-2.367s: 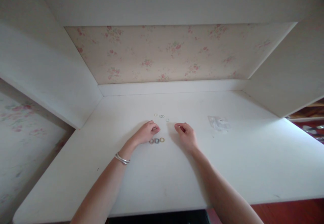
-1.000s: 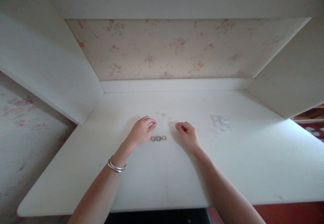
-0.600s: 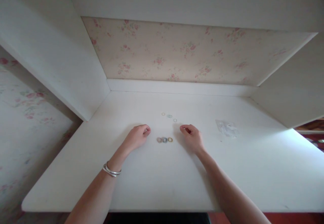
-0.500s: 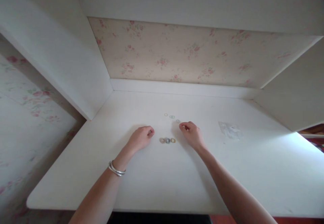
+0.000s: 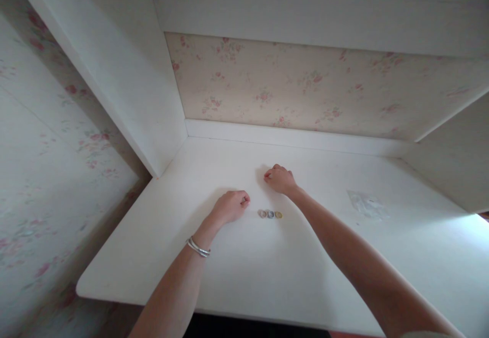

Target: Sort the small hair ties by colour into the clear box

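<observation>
Three small rings (image 5: 270,214) lie in a touching row on the white worktop (image 5: 267,272). Left hand (image 5: 230,206), at nine o'clock, rests loosely curled, grip unclear. Right hand (image 5: 280,179), at twelve o'clock, is curled; what it grips is hidden. A clear bag (image 5: 367,204) lies at three o'clock.

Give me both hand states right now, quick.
Left hand: curled shut on the desk, left of the three rings; contents cannot be told.
Right hand: fingers curled down on the desk beyond the rings; any hold cannot be told.

Silver bangles (image 5: 198,247), bare forearms
</observation>
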`<state>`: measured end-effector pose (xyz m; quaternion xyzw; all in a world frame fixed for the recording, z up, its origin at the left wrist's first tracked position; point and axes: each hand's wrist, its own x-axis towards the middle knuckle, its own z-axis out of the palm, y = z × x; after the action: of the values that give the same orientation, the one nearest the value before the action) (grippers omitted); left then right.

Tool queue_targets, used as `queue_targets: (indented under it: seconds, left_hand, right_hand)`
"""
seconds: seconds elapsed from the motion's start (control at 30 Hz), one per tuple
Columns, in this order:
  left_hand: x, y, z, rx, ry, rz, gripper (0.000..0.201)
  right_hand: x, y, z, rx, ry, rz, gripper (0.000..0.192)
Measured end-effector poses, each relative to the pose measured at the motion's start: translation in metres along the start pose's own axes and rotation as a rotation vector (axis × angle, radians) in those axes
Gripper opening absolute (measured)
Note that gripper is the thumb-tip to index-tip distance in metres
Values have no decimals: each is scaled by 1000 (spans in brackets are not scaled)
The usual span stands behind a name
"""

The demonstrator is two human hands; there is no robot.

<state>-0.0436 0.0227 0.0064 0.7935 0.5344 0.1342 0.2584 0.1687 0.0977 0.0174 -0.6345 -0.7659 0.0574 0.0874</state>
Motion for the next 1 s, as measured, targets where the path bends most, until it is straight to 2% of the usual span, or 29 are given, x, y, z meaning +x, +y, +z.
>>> queue_targets:
  seconds: [0.2,0.3,0.47,0.57,0.77,1.0]
  left_hand:
    - [0,-1,2,20,-10,26,22]
    - [0,-2,1,31,-17,20,23]
    - [1,-2,0,28,-27,28,23]
    - [1,-1,0,29,-27,14,22]
    - [1,2,-2,26,-33,2,23]
    - [4,-2,0,12,-24,15,22]
  right_hand:
    - [-8,1,5,-17,-24,-69,20]
    - [-19,2,0,2,-31,-110,21]
    - [-58,9,-17,247,42,-275,20]
    - [-90,14,-20,351,99,-307,21]
    - [-135,15,-7,316,128,-271,25]
    - [-145,17,11,289,159,-289,27]
